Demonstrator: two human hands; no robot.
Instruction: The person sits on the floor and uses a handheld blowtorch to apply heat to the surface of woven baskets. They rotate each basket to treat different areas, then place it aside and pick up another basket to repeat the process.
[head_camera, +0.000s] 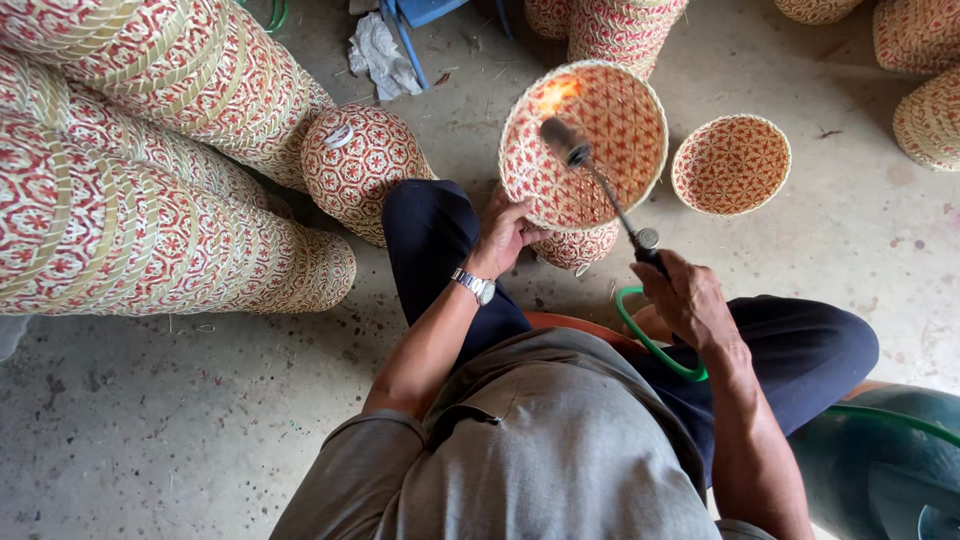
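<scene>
We see a round woven basket (600, 130), red and cream in a star-like weave, tipped so its open mouth faces up toward us, near the far middle of the concrete floor (180, 420). The left hand (505, 235) grips its near rim, fingers curled around the edge, a metal watch (476, 286) on that wrist. The right hand (685, 295) is closed around the handle of a gas torch (600, 185), whose thin metal stem runs up and left to a dark nozzle held over the inside of the basket. An orange flame (556, 93) glows against the inner wall near the basket's upper left rim. A green hose (650, 340) loops from the torch handle down past the right knee toward the near right corner, where a dark green rounded vessel (880, 470) sits.

Just under the held basket, touching it as far as we can tell, lies another woven piece (580, 248). Beside it to the right, a smaller open woven bowl (732, 163) rests on the floor, apart from the held basket. To the left, a domed woven lid (360, 165) with a white ring on top leans by the left knee, and long stacks of nested baskets (140, 170) lie on their sides along the left edge of the floor. More baskets stand along the far right edge. A crumpled rag (378, 52) lies on the far side
</scene>
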